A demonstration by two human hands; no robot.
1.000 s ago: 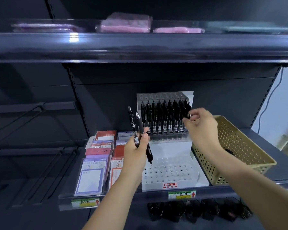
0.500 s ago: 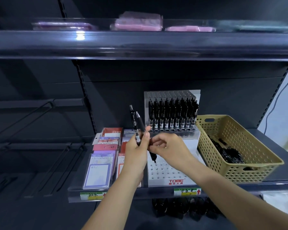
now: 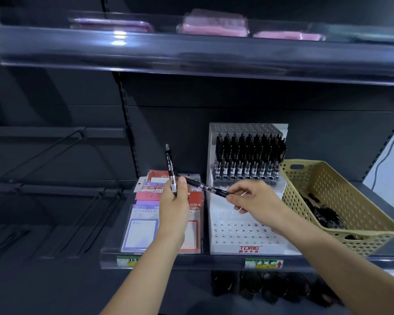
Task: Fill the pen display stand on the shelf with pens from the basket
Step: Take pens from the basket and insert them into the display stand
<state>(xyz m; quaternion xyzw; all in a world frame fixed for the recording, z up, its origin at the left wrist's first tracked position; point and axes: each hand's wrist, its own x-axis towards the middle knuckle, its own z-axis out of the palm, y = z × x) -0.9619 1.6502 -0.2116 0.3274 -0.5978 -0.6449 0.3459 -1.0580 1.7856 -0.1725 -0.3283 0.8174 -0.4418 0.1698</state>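
Hidden ends and blurred stock

Left of the pen stand (image 3: pixel 228 237), the left hand (image 3: pixel 174 201) covers the lower end of the upright pen (image 3: pixel 170 164) and part of the notepads (image 3: pixel 139 233). In front of the stand, the right hand (image 3: pixel 257 198) hides one end of the slanted pen (image 3: pixel 205 186). Right of the stand, the loose pens (image 3: pixel 325 214) in the basket (image 3: pixel 328 185) blur into a dark heap. Above the stand the pink packets (image 3: pixel 214 26) are smeared, and the dark goods (image 3: pixel 271 289) below are unreadable.

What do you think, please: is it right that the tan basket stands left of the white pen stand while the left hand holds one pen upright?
Not quite: the head view shows the tan basket standing right of the white pen stand, not left. The left hand does hold one pen upright.
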